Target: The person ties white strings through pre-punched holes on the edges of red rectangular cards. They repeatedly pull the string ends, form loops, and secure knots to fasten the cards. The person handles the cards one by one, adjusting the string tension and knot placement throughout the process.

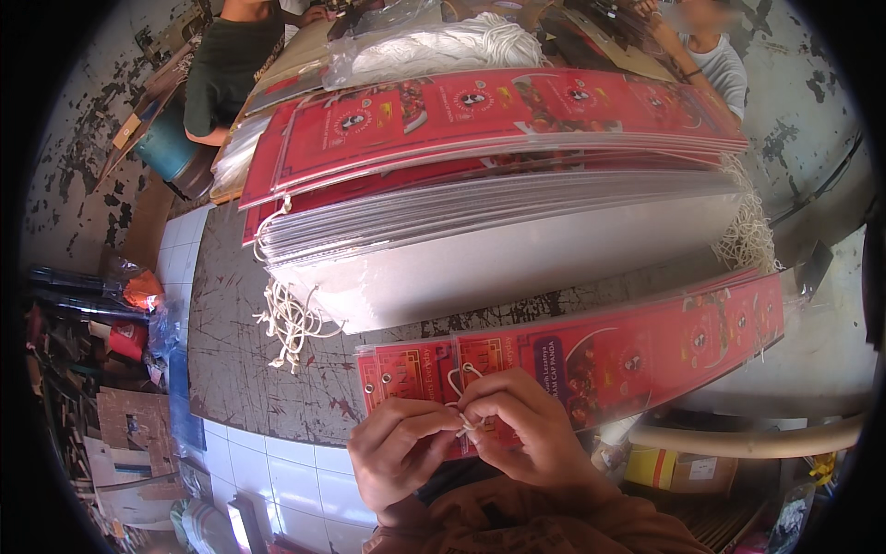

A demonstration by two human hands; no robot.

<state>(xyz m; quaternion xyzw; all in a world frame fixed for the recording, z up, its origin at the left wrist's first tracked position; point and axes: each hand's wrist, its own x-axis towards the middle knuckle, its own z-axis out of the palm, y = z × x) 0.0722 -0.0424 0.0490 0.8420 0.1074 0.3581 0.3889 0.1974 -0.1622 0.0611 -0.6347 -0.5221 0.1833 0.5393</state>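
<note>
Left hand [399,450] and right hand [526,427] meet at the near edge of the tabletop [231,351], each grip closed, fingertips pinching a white cord [464,424] at the eyelet end of a red printed card strip [591,355], below a tall card stack [498,185]

The left hand [399,451] and right hand [531,427] cover the near end of the red bag [591,355], so the cord [466,425] pinched between their fingertips shows only as a short pale piece; how it is knotted cannot be told. Both wrists run out of the lower edge. The big stack of bags [498,185] hides the table [231,342] behind it and most of the loose cords [748,231] on its far side. Two people at the top are cut off by the edge, one in a dark shirt [226,69], one in a grey shirt [724,69] with a blurred face. The clutter [101,369] on the floor at left is too bent and dim to make out.
</note>
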